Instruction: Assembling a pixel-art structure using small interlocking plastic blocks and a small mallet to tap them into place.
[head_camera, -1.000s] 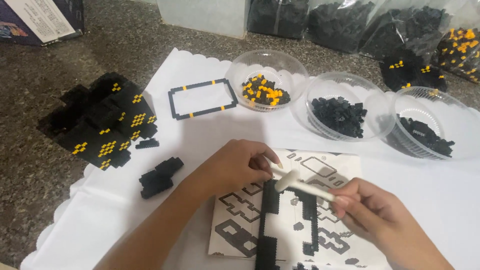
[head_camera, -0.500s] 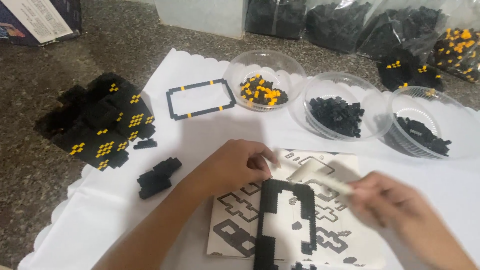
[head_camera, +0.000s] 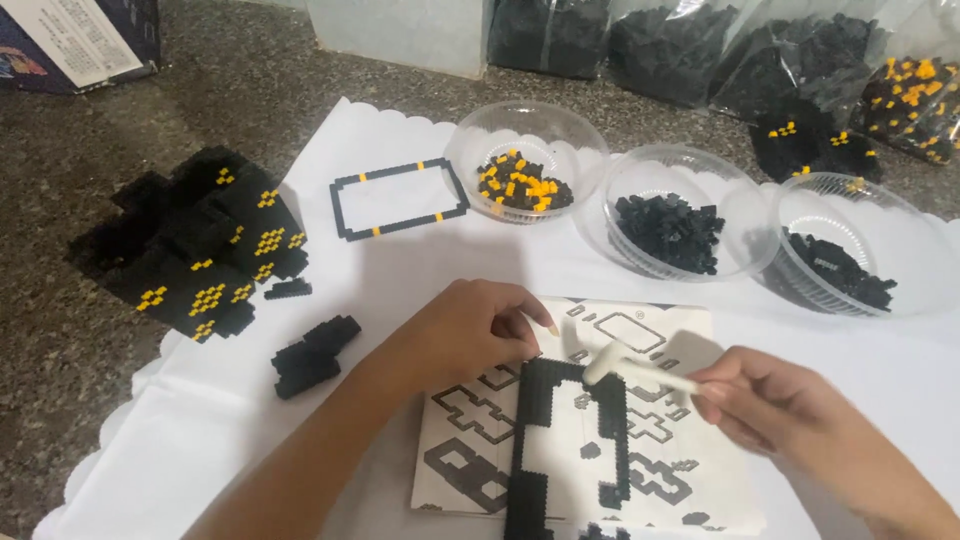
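Observation:
My left hand (head_camera: 470, 330) rests on the top left corner of a black brick frame (head_camera: 565, 440) that lies on a printed instruction sheet (head_camera: 640, 420). Its fingers press down on the frame. My right hand (head_camera: 790, 410) grips a small white hammer-like tool (head_camera: 640, 368), whose head touches the frame's top right corner. The frame is a tall rectangle of tiny black bricks, running off the bottom edge of the view.
A large black and yellow brick block (head_camera: 200, 255) sits at the left. Small black pieces (head_camera: 310, 355) lie beside it. A thin rectangular frame (head_camera: 400, 198) and three clear bowls (head_camera: 525, 170) (head_camera: 670, 215) (head_camera: 850, 245) of bricks stand behind. Bags of bricks (head_camera: 800, 70) line the back.
The black frame has been laid flat on the sheet and now shows as a full rectangle. My right hand has moved the white tool's head down onto its top right corner.

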